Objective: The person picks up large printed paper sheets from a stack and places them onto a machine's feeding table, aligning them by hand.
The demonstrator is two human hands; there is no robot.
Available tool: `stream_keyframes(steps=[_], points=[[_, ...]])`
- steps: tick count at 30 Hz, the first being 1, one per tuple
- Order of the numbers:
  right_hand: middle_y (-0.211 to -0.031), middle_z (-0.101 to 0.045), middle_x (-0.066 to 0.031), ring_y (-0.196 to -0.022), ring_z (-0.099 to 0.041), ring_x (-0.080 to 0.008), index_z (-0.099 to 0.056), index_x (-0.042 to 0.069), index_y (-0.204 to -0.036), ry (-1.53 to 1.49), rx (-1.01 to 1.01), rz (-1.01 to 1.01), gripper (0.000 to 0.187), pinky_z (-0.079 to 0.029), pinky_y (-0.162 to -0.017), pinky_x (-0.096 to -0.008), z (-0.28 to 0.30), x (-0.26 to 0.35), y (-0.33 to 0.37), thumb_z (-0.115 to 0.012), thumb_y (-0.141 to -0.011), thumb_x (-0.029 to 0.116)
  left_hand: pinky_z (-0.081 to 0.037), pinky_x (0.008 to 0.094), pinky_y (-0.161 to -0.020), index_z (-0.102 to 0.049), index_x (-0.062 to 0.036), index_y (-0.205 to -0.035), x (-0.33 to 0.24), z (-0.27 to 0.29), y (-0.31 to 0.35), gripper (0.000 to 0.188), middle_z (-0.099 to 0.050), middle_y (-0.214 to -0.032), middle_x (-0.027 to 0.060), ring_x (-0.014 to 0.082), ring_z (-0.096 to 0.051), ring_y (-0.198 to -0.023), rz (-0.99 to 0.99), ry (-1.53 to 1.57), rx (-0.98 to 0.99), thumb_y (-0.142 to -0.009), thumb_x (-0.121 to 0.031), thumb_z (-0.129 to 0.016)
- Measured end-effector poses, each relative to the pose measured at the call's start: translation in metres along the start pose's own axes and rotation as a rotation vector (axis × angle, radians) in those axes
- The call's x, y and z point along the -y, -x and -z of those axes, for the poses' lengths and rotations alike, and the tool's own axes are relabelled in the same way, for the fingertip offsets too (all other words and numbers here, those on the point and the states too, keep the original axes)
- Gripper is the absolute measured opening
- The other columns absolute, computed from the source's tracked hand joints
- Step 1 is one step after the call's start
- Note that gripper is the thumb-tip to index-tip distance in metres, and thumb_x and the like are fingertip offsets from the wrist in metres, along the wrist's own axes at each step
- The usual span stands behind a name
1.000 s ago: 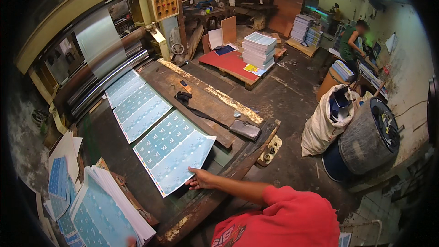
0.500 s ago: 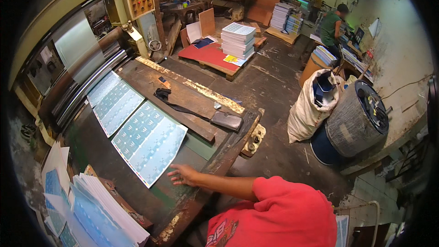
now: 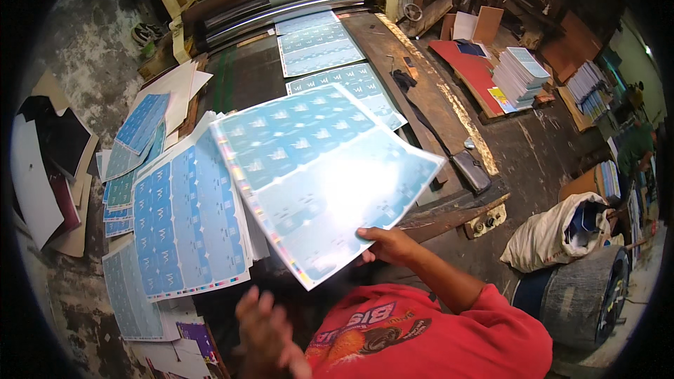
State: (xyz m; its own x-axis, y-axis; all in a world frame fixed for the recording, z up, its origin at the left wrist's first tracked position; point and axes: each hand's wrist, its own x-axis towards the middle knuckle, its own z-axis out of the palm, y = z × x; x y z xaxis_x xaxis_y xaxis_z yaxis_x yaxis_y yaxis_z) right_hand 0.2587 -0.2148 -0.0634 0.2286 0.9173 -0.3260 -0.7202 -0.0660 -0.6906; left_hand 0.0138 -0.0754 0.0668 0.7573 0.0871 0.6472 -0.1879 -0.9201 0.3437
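Observation:
My right hand (image 3: 393,245) grips a large printed sheet (image 3: 309,154) by its near edge, thumb on top. The sheet is glossy, teal and pale blue, with coloured marks along its left edge and bright glare near its middle. It is lifted and tilted, covering part of the machine bed. Just left of it leans a stack of blue printed sheets (image 3: 179,217). My left hand (image 3: 263,330) is below that stack, blurred by motion, its fingers apart and nothing seen in them. Other printed sheets (image 3: 319,49) lie on the bed, running back to the rollers.
Metal rollers (image 3: 295,1) cross the far end of the machine bed (image 3: 242,77). A dark pouch (image 3: 470,170) lies on its right side. To the right stand a red-topped pallet with a paper stack (image 3: 519,74), a white sack (image 3: 554,235) and a drum (image 3: 579,295).
My right hand has taken hold of a sheet and raised it off the bed. My left hand has come into view. The view has turned left, showing more of the stack there.

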Motion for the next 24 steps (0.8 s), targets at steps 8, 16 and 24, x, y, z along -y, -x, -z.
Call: stream_keyframes(steps=[8,16,24], points=[[-0.086,-0.067,-0.0174,-0.069,-0.063,-0.0219,-0.050,0.000,-0.118,-0.183,-0.283,-0.187,0.038,-0.055,-0.078,-0.0445,0.060,-0.087,0.017,-0.053,-0.098,0.032,-0.020,0.0588,-0.113,-0.047,-0.0047,-0.135,-0.059,0.003,-0.030,0.053,-0.048,-0.138,0.0125,0.0342,-0.041,-0.129,-0.874,0.199,-0.952,-0.100,-0.043,-0.037],[-0.088,-0.068,-0.0178,-0.065,-0.061,-0.0183,-0.050,0.002,-0.118,-0.287,-0.309,-0.164,0.042,-0.054,-0.081,-0.0462,0.074,-0.071,0.002,-0.045,-0.101,0.041,-0.016,0.0587,-0.116,-0.036,-0.0036,-0.145,-0.086,0.012,-0.040,0.054,-0.033,-0.153,0.0114,0.0319,-0.024,-0.143,-1.205,0.227,-1.125,-0.101,-0.033,-0.043],[-0.095,-0.066,-0.0171,-0.064,-0.059,-0.0156,-0.046,0.002,-0.122,-0.288,-0.315,-0.105,0.052,-0.055,-0.080,-0.0446,0.077,-0.039,-0.052,-0.046,-0.099,0.049,-0.003,0.0635,-0.116,-0.019,-0.0204,-0.154,-0.040,0.028,-0.066,0.069,-0.018,-0.160,0.0099,0.0289,-0.002,-0.150,-0.960,-0.078,-1.300,-0.096,-0.051,-0.042]])
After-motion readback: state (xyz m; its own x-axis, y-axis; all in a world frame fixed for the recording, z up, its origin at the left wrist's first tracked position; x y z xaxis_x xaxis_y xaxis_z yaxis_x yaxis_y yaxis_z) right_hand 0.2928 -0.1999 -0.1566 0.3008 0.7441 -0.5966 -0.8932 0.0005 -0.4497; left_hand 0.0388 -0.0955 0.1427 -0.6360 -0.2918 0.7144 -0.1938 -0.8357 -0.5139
